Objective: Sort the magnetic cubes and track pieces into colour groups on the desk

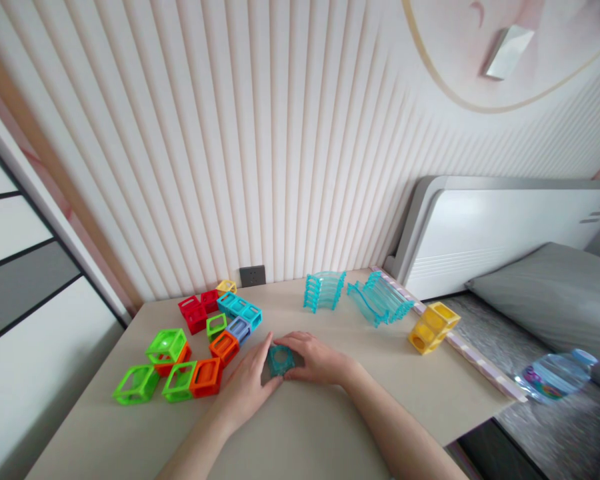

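Holding a small teal block (281, 360) between both hands, the person works near the middle of the table (330, 427), a little toward its near edge.

Head view, the only one. Left hand (247, 383) lies flat-ish against the block's left side, fingers close together and curled lightly round it. Right hand (316, 359) comes in from the other side, fingers narrow, tips pressed on the block's top and right face. The block rests on the table; whether it is lifted at all I cannot tell.

Judgement on handling: block looks like translucent hard plastic, hollow, with a round opening on its upper face. Likely light and stiff, smooth enough to slip if pinched at a corner. Best hold seems to be on two opposite flat walls, as both hands have it now, not across the opening.

Around it: to the left, toward the table's left edge, a loose cluster of open cube frames, green frames (153, 373), orange frames (207, 375), red frames (196, 310) and blue frames (241, 311) nearer the far edge. Toward the far edge right of centre, two stacks of curved teal track pieces (324, 291). A yellow block (433, 327) sits near the right edge. Off the table, right, a water bottle (555, 377) lies on a grey bed (555, 287).
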`<state>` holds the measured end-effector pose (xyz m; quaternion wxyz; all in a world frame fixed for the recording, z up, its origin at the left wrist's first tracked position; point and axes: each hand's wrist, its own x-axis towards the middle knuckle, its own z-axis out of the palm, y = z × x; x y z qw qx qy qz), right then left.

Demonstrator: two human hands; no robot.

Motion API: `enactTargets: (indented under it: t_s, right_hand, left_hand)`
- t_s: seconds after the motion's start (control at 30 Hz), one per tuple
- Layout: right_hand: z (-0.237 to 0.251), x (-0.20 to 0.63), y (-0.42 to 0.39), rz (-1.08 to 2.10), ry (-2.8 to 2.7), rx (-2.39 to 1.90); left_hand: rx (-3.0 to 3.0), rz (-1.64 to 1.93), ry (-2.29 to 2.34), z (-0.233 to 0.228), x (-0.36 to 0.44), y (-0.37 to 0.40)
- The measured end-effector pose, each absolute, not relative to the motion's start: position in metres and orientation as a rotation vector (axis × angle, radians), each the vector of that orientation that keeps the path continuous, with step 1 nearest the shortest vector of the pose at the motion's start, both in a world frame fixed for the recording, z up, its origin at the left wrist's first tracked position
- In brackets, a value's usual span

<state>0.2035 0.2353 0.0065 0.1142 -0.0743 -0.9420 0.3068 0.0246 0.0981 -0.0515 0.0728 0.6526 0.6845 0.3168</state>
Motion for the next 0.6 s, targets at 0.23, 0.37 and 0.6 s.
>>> enactTargets:
  t_s: [0.23,0.37,0.6]
  right_hand:
    - [0.009,0.214,0.240,0.887,-2.777,-0.305]
    - [0.008,0.240,0.250,0.836,-2.795,-0.533]
    - [0.015,0.271,0.261,0.818,-2.608,-0.798]
  left_hand:
    - [1.938,0.954,2.056,-0.050,0.024,0.096]
    - [1.898,1.092,2.038,-0.046,0.020,0.102]
    - [1.800,1.178,2.076,-0.035,0.037,0.169]
